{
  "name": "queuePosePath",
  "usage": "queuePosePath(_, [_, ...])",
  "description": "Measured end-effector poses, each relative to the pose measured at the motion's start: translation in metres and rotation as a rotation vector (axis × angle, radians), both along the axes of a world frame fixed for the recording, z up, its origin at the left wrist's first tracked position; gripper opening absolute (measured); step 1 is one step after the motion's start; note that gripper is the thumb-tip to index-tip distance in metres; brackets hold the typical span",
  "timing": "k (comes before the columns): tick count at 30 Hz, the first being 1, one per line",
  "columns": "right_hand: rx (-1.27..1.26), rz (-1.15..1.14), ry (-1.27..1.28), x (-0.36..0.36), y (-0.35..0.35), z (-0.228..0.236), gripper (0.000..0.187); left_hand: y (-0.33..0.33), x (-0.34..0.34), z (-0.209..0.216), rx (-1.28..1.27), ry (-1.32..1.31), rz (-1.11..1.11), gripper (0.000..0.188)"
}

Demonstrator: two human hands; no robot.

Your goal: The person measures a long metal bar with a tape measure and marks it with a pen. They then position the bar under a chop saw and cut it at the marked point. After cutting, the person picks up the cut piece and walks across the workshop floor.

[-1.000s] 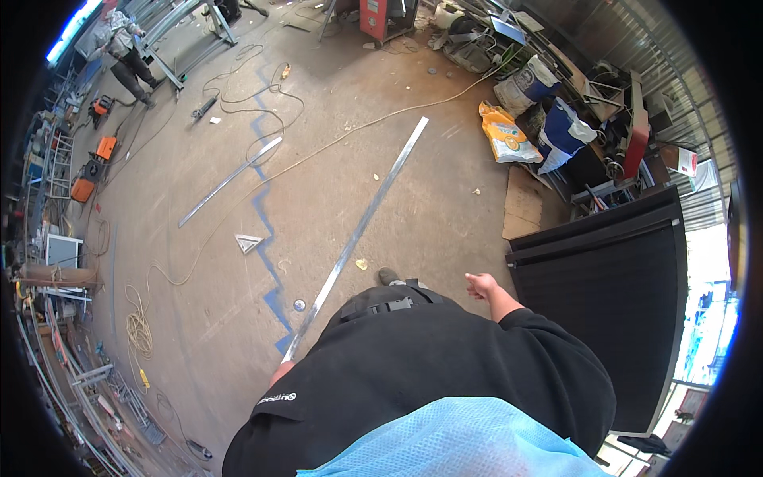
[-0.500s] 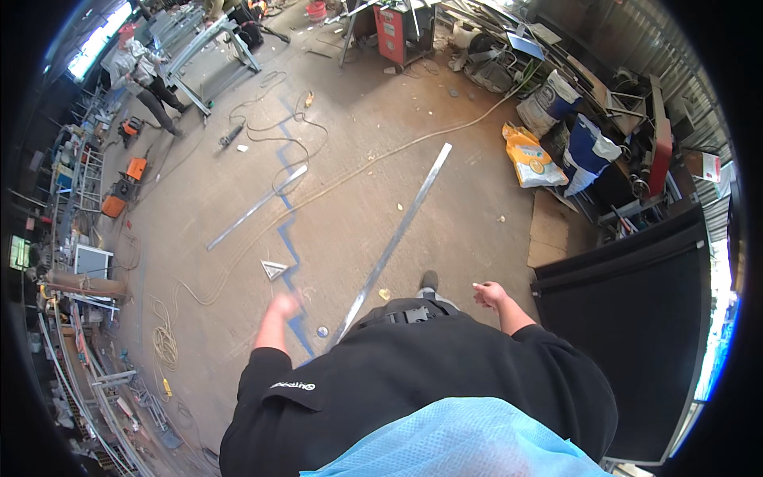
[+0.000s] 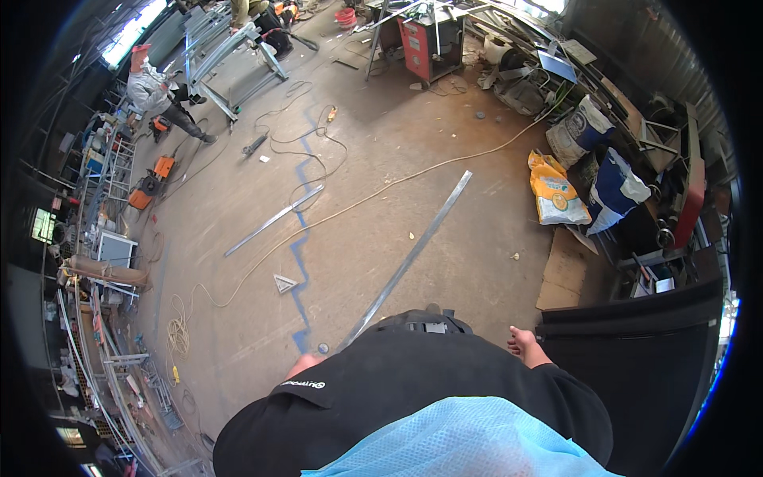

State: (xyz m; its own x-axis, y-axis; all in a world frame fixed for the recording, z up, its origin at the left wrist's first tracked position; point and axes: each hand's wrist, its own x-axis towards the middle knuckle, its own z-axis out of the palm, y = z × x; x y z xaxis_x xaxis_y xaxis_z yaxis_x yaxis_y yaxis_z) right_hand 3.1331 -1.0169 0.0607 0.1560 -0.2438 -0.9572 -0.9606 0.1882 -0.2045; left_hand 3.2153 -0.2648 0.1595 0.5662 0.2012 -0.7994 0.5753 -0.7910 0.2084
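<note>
Most of the left hand (image 3: 304,365) is hidden behind the black shirt (image 3: 413,389); only a sliver of wrist shows, so its fingers cannot be made out. The right hand (image 3: 526,345) is seen at the shirt's right edge, empty, fingers curled loosely together, beside a dark panel (image 3: 636,374) whose lower part is cut off by the rim. A long metal bar (image 3: 413,256) lies on the concrete floor (image 3: 477,262), its near end hidden under the shirt between the hands, its far end pointing up and right. A shorter bar (image 3: 274,220) lies well apart to the left, with a small triangle (image 3: 284,283) near a blue painted line (image 3: 300,262). Open floor is left around the long bar; the edges are crowded with sacks (image 3: 556,189), racks (image 3: 103,270) and a red machine (image 3: 421,46). Another person (image 3: 159,91) is crouched far off at upper left.
</note>
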Motion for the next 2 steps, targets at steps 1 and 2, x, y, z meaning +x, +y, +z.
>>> queuePosePath(1, [0.0, -0.001, 0.008, 0.004, -0.002, -0.007, 0.07, -0.009, 0.017, -0.001, -0.023, -0.047, 0.012, 0.051])
queuePosePath(2, [0.1, 0.011, 0.004, 0.008, 0.007, -0.016, 0.076, -0.017, 0.033, 0.0, -0.043, -0.089, 0.02, 0.051])
